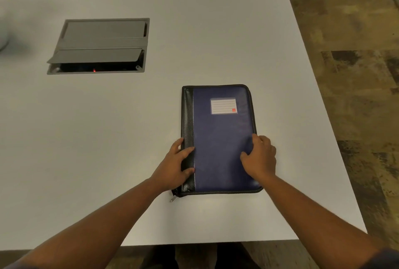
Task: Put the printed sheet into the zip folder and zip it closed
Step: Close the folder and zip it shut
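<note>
Zip folder (pixel 220 139) was lying flat and shut on the white bench (pixel 129 128), over toward the right side and close to the near edge. Blue cover facing up, black spine strip along the left, and a little lined label (pixel 223 106) in a clear pocket near the top. The zipper pull (pixel 173 199) was sticking out at the near left corner, resting on the bench.

My left hand (pixel 174 165) was on the spine edge down near the bottom, fingers (pixel 187 152) spread loosely and wrapped over the black strip, thumb up along the side, so holding the edge rather than clamped tight. My right hand (pixel 260 157) sat on the cover at the right edge, fingers curled down and pressing on the blue material, not pinching anything as far as I could tell.

Couldn't see the printed sheet anywhere.

Farther back on the left there was a grey cable hatch (pixel 99 45) set into the bench, its near flap propped open with a tiny red light (pixel 94 70) inside. Patchy brownish floor (pixel 356 74) off to the right.
</note>
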A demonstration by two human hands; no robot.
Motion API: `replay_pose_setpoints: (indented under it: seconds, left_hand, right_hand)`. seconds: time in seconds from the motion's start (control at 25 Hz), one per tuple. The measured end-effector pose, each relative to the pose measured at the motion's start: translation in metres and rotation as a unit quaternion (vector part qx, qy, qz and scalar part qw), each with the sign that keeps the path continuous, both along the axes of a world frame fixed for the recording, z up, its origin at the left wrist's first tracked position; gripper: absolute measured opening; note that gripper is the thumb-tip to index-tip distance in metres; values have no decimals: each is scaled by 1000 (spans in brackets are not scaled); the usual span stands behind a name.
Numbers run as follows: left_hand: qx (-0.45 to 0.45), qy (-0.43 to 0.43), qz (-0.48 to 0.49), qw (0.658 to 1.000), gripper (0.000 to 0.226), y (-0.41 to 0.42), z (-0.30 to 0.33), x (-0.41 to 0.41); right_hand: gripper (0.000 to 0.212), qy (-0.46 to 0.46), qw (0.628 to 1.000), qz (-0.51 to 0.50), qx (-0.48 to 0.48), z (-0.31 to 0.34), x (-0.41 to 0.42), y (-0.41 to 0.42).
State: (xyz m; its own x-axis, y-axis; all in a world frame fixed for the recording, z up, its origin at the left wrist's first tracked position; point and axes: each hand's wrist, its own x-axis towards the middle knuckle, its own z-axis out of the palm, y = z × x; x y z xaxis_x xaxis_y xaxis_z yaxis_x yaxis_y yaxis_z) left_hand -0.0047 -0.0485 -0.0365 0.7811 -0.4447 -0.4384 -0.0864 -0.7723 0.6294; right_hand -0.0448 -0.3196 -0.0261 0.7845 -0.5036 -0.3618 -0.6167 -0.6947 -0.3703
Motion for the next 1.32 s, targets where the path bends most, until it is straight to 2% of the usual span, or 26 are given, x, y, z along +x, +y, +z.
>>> replay_pose_setpoints:
  seconds: [0.08, 0.2, 0.24, 0.44, 0.52, 0.64, 0.76, 0.88, 1.0, 1.08, 1.2, 1.32]
  left_hand:
    - [-43, -15, 13, 999, 47, 19, 1, -11]
    - [-57, -15, 4, 998, 31, 48, 0, -27]
    - [-51, -17, -13, 998, 29, 56, -3, -31]
    - [16, -37, -115, 993, 33, 70, -10, -49]
    - [29, -57, -128, 990, 27, 67, -12, -52]
    - [44, -68, -140, 987, 21, 64, -14, -54]
    - [30, -43, -120, 991, 21, 64, -15, -58]
    - [14, -1, -61, 998, 22, 62, -15, -58]
    - [-5, 43, -1, 999, 14, 60, -16, -55]
    - [-18, 63, 13, 998, 12, 60, -15, -53]
    - [-23, 86, 15, 996, 11, 61, -16, -50]
    - [-21, 98, 8, 995, 9, 63, -17, -46]
  right_hand:
    - [43, -53, 995, 69, -41, 5, -19, 24]
    - [13, -108, 985, 135, 21, 3, -48, 63]
    - [9, -107, 982, 146, 52, 1, -55, 73]
    - [12, -16, 973, 183, 139, -8, -86, 113]
    - [16, 37, 972, 185, 137, -12, -94, 123]
    - [20, 58, 979, 163, 112, -15, -97, 131]
    - [16, 33, 979, 170, 112, -14, -94, 136]
    - [37, 35, 976, 167, 135, -14, -89, 141]
    - [46, 47, 970, 177, 157, -16, -86, 151]
    - [41, 45, 969, 176, 168, -16, -83, 160]
    - [19, 22, 975, 151, 163, -18, -76, 171]
    - [20, 15, 979, 124, 160, -23, -77, 176]
